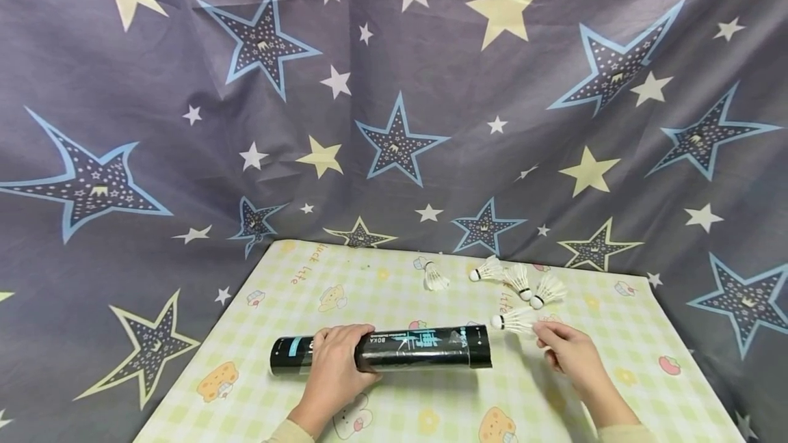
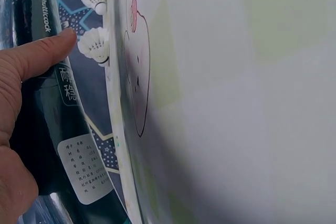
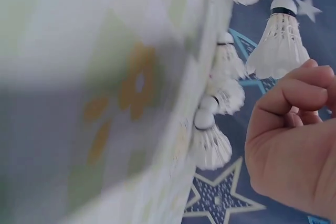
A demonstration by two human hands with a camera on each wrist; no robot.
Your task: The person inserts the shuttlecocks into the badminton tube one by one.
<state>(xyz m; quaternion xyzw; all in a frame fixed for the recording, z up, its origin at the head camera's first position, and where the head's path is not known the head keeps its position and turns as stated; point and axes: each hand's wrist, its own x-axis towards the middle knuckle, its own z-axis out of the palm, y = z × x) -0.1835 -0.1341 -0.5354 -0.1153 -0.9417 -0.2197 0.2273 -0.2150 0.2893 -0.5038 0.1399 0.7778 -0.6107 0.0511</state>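
Head: right hand [image 1: 572, 355] has a narrow grip, pinching a shuttlecock [image 1: 516, 320] by its feather end, cork facing left, just beside the right end of the black tube [image 1: 425, 348]; both long axes run roughly crosswise over the counter [image 1: 246, 368], shuttlecock slightly higher in frame, and the left hand's [image 1: 340, 361] grip wraps the tube. Left wrist: thumb [image 2: 47, 53] across glossy dark tube, white label [image 2: 86, 169]. Right wrist: white cork, dark band, flared white feathers, fingers [image 3: 286, 92] at the skirt's rim.
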